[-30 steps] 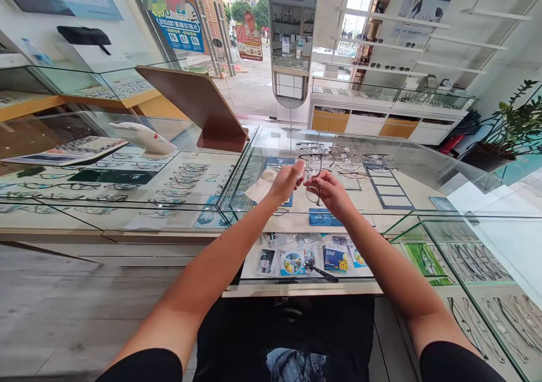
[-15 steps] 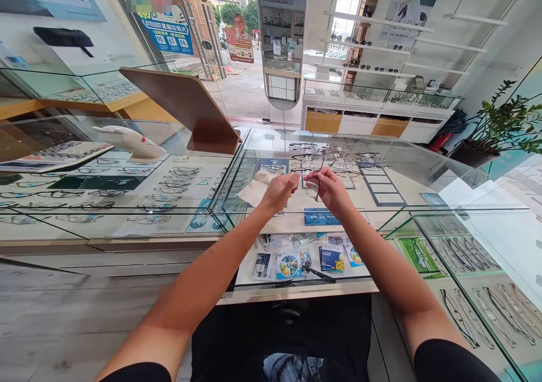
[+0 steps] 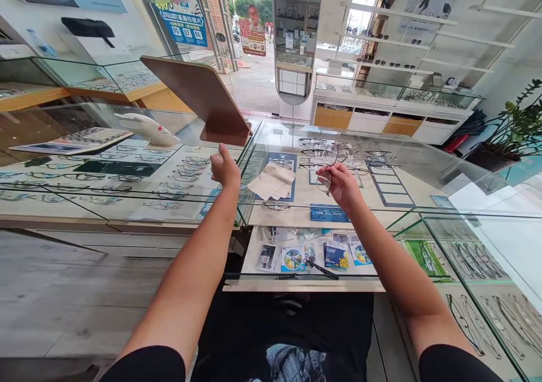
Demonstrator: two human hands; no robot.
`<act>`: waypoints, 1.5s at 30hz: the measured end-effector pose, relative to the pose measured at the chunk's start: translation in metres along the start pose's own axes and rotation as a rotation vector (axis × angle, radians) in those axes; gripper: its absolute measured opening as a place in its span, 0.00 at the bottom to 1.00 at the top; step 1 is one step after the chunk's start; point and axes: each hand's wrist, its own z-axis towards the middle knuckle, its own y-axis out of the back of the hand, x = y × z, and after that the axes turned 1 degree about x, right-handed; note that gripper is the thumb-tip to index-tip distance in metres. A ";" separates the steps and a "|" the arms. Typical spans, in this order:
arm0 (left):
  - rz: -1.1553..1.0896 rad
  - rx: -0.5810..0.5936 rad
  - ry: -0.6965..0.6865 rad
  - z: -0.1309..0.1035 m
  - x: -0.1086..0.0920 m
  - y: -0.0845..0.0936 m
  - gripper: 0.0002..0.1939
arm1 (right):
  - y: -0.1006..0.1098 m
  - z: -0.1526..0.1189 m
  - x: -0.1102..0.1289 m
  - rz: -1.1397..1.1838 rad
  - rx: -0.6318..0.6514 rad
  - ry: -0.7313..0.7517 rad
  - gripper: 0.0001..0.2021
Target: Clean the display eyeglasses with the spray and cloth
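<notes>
Thin-framed round eyeglasses [image 3: 324, 183] are pinched in my right hand [image 3: 344, 185], raised over the glass counter. The lenses point to the left and upward of the fingers. My left hand [image 3: 226, 168] is out to the left, in front of the brown tilted board's base [image 3: 226, 133]. Its fingers are curled with the thumb up; whatever they hold, if anything, is hidden. Between the hands a beige cloth [image 3: 273, 182] lies crumpled on a dark blue card [image 3: 284, 161]. Another pair of glasses [image 3: 276, 205] is below the cloth.
Several eyeglass frames [image 3: 315, 144] lie on the counter beyond my right hand. A blue-rimmed tray [image 3: 392, 185] sits to their right, and a blue leaflet [image 3: 329, 213] lies nearer me. A white hand-shaped stand [image 3: 150, 130] is at left. Packets and a pen [image 3: 322, 269] are on the lower shelf.
My left hand has moved away from the glasses to the left, uncovering the cloth. The right hand still holds the glasses. The whole view has shifted slightly.
</notes>
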 end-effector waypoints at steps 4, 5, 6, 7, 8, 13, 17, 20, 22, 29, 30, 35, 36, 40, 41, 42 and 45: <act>-0.029 -0.115 0.159 0.003 -0.003 0.004 0.27 | 0.001 0.000 -0.001 0.000 0.000 0.003 0.23; -0.029 -0.118 0.159 0.003 -0.005 0.005 0.26 | 0.001 0.000 -0.001 -0.002 0.000 0.004 0.23; -0.029 -0.123 0.165 0.003 -0.006 0.006 0.25 | 0.002 -0.001 -0.002 -0.004 0.001 0.006 0.23; -0.026 -0.129 0.170 0.003 -0.007 0.006 0.23 | 0.002 -0.001 -0.002 -0.006 0.002 0.007 0.22; -0.021 -0.132 0.172 0.003 -0.008 0.007 0.21 | 0.002 -0.001 -0.002 -0.007 0.002 0.009 0.22; -0.006 -0.145 0.166 -0.001 -0.011 0.007 0.13 | 0.002 -0.001 -0.002 0.005 0.010 0.018 0.21; 0.005 -0.196 0.154 -0.008 -0.016 0.009 0.13 | 0.002 -0.001 -0.002 0.006 0.003 0.019 0.21; 0.047 -0.331 -0.028 -0.018 -0.022 0.014 0.19 | 0.002 -0.001 -0.001 -0.009 0.001 0.020 0.21; 0.070 -0.360 -0.243 -0.029 -0.028 0.016 0.24 | 0.002 -0.001 0.000 -0.015 0.003 0.021 0.22; 0.396 0.329 -0.488 -0.072 -0.045 -0.008 0.22 | 0.002 0.000 0.001 0.021 0.012 0.027 0.22; 0.473 0.400 -0.425 -0.075 -0.044 -0.012 0.24 | 0.002 0.000 0.001 0.030 0.014 0.027 0.21; 0.538 0.548 -0.258 -0.070 -0.034 -0.020 0.23 | 0.002 0.000 0.001 0.055 0.027 0.011 0.20; 0.492 0.569 -0.252 -0.068 -0.033 -0.019 0.20 | 0.002 -0.001 0.001 0.054 0.027 0.010 0.20; 0.308 0.690 -0.227 -0.062 -0.031 -0.013 0.14 | 0.002 -0.002 0.001 0.040 0.024 0.008 0.20; 0.261 0.715 -0.214 -0.061 -0.032 -0.012 0.14 | 0.002 -0.002 0.001 0.038 0.023 0.008 0.21; 0.211 0.736 -0.197 -0.060 -0.033 -0.011 0.15 | 0.001 -0.002 0.002 0.037 0.022 0.008 0.21; 0.058 0.804 -0.148 -0.062 -0.037 -0.010 0.21 | 0.001 -0.002 0.003 0.044 0.018 0.008 0.21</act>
